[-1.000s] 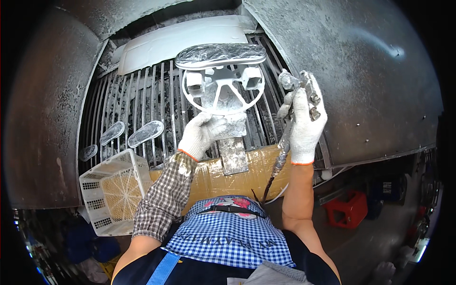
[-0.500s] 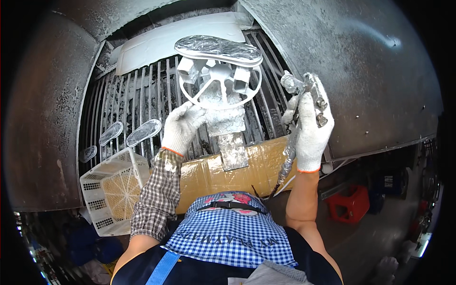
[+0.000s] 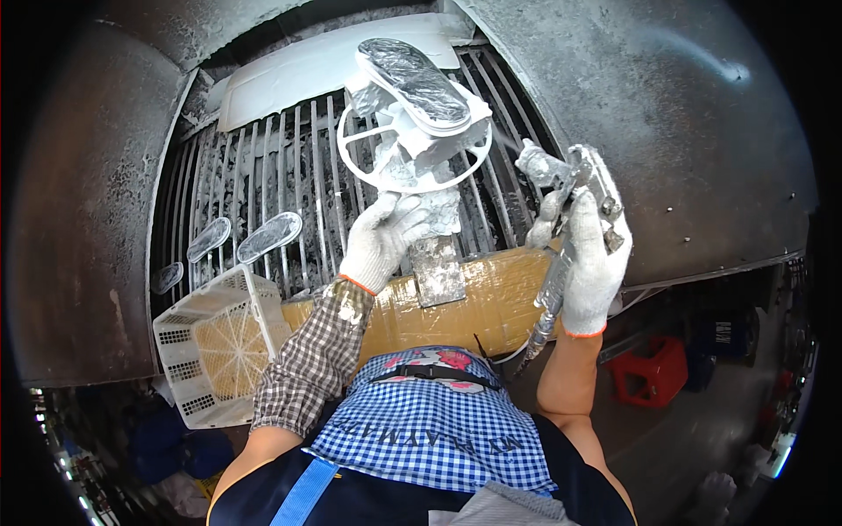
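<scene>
A white wheel-shaped turntable (image 3: 351,162) stands on a paint-crusted post. On top, a shoe sole (image 3: 417,83) with a shiny silvery upper face and white edge lies tilted on white supports. My left hand (image 3: 379,241), in a white knit glove, is just below the wheel's near rim, fingers apart and partly extended; whether they touch the rim is unclear. My right hand (image 3: 589,263), gloved too, is closed round a paint-caked spray gun (image 3: 544,167). Its nozzle points left at the sole, with a faint mist in front. A wrapped hose (image 3: 548,302) hangs below it.
Paint-coated metal bars (image 3: 298,193) lie under the turntable. Several similar soles (image 3: 269,237) rest at left, beside a white plastic basket (image 3: 215,351). A tape-covered cardboard piece (image 3: 377,320) lines the near edge. Metal walls (image 3: 684,175) flank both sides; a red stool (image 3: 649,370) stands lower right.
The turntable has turned, so the sole now slants from upper left to lower right instead of lying crosswise. My left hand has shifted right along the rim. The gun still faces the sole.
</scene>
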The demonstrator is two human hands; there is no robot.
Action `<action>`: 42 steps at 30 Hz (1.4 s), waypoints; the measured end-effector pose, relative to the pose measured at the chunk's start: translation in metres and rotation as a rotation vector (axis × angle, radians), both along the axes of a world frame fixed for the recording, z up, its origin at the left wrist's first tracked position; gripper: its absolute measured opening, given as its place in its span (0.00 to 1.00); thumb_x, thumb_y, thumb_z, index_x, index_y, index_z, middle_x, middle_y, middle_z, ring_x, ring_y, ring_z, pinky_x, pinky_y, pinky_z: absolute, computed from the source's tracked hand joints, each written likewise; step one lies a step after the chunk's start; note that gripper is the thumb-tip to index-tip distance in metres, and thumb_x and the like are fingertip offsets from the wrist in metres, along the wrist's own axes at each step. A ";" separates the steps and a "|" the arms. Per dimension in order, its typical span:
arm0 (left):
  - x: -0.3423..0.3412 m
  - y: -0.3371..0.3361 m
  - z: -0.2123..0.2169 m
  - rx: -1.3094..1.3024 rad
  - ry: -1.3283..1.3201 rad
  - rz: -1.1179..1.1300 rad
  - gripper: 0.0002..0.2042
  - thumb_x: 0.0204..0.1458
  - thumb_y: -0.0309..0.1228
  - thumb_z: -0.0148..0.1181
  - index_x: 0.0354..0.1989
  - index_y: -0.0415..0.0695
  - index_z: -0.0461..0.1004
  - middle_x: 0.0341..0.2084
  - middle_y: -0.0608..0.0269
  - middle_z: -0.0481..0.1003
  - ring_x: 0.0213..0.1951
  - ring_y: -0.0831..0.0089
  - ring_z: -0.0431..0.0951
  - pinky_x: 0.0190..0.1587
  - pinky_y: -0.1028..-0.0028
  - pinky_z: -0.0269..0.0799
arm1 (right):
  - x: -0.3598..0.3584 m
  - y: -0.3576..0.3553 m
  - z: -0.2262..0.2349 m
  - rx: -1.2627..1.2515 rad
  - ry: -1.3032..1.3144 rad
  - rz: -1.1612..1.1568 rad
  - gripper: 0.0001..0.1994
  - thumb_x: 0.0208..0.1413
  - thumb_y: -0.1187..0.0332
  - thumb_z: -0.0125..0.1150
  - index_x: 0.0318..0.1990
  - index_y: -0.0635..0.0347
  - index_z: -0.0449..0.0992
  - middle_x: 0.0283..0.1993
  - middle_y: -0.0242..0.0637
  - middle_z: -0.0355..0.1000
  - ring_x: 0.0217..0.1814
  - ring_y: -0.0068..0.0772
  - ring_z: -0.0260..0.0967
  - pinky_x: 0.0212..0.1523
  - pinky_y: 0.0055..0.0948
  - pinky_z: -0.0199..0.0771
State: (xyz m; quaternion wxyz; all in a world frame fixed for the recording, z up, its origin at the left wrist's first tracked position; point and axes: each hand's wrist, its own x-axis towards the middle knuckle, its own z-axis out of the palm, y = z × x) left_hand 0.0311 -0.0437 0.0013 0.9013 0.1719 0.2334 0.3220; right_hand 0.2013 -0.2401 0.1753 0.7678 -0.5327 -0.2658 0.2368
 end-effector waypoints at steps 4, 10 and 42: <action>-0.001 0.002 0.004 0.019 -0.017 -0.013 0.19 0.64 0.33 0.58 0.59 0.35 0.72 0.57 0.39 0.75 0.57 0.45 0.80 0.56 0.49 0.81 | 0.002 0.000 0.000 0.012 0.039 0.135 0.22 0.73 0.71 0.56 0.72 0.64 0.68 0.39 0.32 0.77 0.32 0.17 0.71 0.33 0.20 0.75; -0.013 0.017 0.005 0.093 -0.056 0.012 0.26 0.63 0.34 0.57 0.66 0.31 0.67 0.59 0.38 0.75 0.58 0.45 0.79 0.61 0.48 0.79 | 0.001 0.009 -0.009 0.066 0.096 0.147 0.25 0.72 0.71 0.58 0.73 0.66 0.65 0.41 0.35 0.77 0.35 0.16 0.72 0.34 0.19 0.75; -0.039 0.065 0.014 0.113 -0.089 0.154 0.15 0.58 0.30 0.60 0.51 0.36 0.72 0.64 0.36 0.72 0.61 0.38 0.76 0.63 0.42 0.76 | 0.003 0.055 -0.035 0.102 -0.022 0.178 0.24 0.69 0.73 0.62 0.70 0.70 0.70 0.51 0.36 0.80 0.39 0.16 0.74 0.39 0.20 0.76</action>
